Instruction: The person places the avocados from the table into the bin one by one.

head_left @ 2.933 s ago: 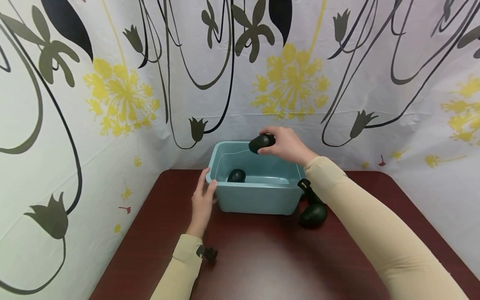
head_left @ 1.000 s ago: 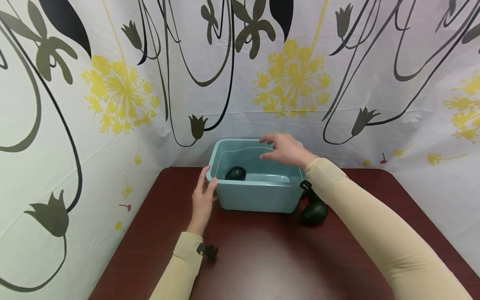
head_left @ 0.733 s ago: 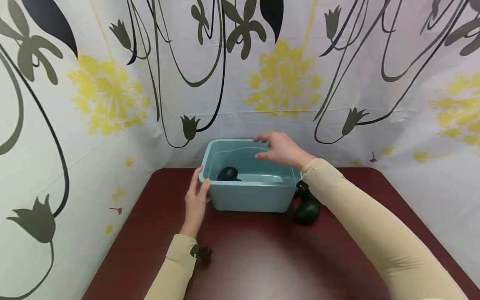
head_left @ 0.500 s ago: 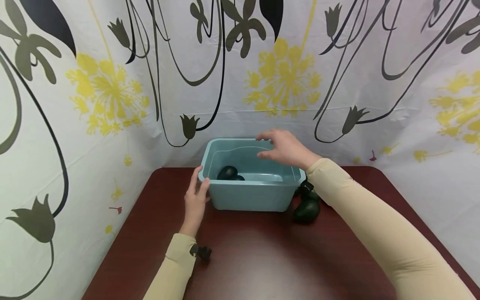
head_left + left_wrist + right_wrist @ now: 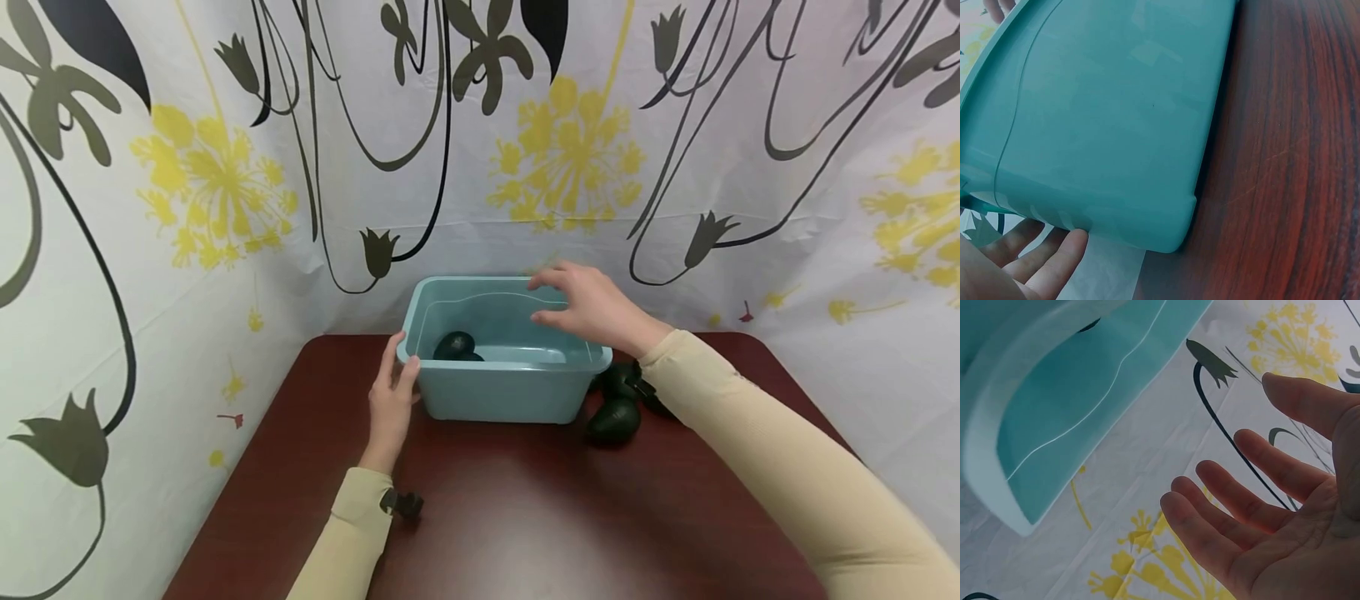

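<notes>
At the left front corner of a light blue plastic bin (image 5: 504, 393), my left hand (image 5: 390, 408) rests with its thumb by the front rim and its fingers against the outer side. In the left wrist view, fingertips (image 5: 1072, 240) touch the bin's wall. My right hand (image 5: 592, 304), holding nothing, hovers over the bin's right part with fingers spread and slightly bent. Inside the bin at the left lies a dark green avocado (image 5: 454, 344); a second one shows only a sliver beside it, the front rim hiding the rest. Outside, an avocado (image 5: 613, 421) lies by the bin's right front corner.
More avocados (image 5: 621, 380) lie beside the bin's right side, partly hidden by my right sleeve (image 5: 765, 442) and wrist camera. The bin stands near the back edge of a dark red wooden table (image 5: 510, 517). A flower-patterned cloth (image 5: 435, 192) hangs close behind it.
My right hand has let go of an avocado over the bin, and a second avocado now shows inside. Still empty, that hand has since shifted right. My left hand stays at the bin.
</notes>
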A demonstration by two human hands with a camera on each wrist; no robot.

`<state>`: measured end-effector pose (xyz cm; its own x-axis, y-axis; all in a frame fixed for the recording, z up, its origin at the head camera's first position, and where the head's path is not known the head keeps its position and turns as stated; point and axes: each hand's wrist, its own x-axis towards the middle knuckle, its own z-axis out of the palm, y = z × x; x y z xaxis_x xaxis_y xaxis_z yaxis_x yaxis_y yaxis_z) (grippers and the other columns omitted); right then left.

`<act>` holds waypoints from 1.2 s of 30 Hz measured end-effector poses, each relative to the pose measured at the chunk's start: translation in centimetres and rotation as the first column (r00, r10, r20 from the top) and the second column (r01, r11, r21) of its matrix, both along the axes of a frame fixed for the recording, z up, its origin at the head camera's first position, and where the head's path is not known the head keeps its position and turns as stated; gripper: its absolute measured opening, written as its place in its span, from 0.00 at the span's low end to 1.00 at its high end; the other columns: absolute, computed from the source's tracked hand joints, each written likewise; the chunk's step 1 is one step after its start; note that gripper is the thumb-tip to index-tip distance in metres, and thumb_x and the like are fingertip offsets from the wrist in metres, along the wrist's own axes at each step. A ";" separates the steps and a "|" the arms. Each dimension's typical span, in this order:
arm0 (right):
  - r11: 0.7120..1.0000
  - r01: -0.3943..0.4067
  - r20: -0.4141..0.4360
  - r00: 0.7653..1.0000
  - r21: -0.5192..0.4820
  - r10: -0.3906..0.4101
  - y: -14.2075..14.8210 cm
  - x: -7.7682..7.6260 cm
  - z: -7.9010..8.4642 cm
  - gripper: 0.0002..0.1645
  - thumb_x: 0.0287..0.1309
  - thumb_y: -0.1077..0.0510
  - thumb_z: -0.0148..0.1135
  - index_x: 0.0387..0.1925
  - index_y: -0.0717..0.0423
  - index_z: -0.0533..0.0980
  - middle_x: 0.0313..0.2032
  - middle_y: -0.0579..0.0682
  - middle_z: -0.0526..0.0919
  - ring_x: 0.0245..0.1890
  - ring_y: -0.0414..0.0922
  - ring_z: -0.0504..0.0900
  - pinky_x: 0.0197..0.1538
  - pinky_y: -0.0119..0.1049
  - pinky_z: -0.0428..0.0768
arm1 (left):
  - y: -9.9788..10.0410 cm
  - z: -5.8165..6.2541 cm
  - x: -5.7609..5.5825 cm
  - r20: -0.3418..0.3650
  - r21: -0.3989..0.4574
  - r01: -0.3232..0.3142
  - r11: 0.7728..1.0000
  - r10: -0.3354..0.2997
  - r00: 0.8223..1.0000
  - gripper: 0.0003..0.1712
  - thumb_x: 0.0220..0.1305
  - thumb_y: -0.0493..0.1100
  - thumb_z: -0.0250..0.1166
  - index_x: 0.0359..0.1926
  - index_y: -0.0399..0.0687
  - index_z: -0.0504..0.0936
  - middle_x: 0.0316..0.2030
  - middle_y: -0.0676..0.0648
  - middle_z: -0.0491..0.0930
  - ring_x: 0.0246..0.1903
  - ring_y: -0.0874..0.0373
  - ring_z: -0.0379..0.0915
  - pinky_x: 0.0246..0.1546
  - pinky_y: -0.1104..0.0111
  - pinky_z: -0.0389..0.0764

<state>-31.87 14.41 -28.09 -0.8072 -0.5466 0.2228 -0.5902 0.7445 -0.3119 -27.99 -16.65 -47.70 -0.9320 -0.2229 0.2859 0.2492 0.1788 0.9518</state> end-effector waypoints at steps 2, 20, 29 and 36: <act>1.000 -0.002 -0.009 1.000 -0.001 0.002 0.4 0.3 -0.1 0.26 0.61 0.47 0.71 0.60 0.44 0.78 0.59 0.48 0.75 0.56 0.51 0.75 0.53 0.51 0.76 | 0.0 0.0 0.1 0.003 -0.002 0.001 1.000 -0.001 1.000 0.30 0.70 0.67 0.58 0.71 0.86 0.62 0.70 0.54 0.65 0.61 0.48 0.70 0.49 0.40 0.78; 1.000 0.018 -0.162 0.987 -0.003 -0.018 4.9 2.7 -1.0 0.24 0.59 0.48 0.73 0.57 0.43 0.80 0.55 0.47 0.77 0.48 0.47 0.78 0.48 0.49 0.77 | 0.1 0.3 -0.3 -0.009 -0.025 -0.018 1.000 0.018 1.000 0.31 0.68 0.69 0.57 0.71 0.86 0.63 0.69 0.58 0.66 0.61 0.51 0.71 0.47 0.43 0.81; 0.999 0.048 -0.158 0.986 -0.017 -0.050 7.2 3.7 -2.4 0.29 0.58 0.51 0.74 0.61 0.45 0.77 0.57 0.47 0.77 0.54 0.49 0.78 0.51 0.52 0.78 | 0.0 0.1 -0.4 -0.016 -0.019 -0.023 1.000 0.023 1.000 0.29 0.72 0.64 0.57 0.71 0.86 0.63 0.68 0.57 0.67 0.60 0.51 0.72 0.47 0.43 0.81; 0.995 0.085 -0.158 0.983 -0.044 -0.091 8.8 4.8 -3.4 0.25 0.57 0.53 0.75 0.56 0.47 0.79 0.54 0.48 0.78 0.55 0.51 0.78 0.52 0.55 0.77 | 0.0 -0.2 -0.1 -0.006 -0.020 -0.023 1.000 0.023 1.000 0.30 0.71 0.65 0.57 0.71 0.86 0.62 0.69 0.56 0.67 0.61 0.50 0.71 0.47 0.42 0.80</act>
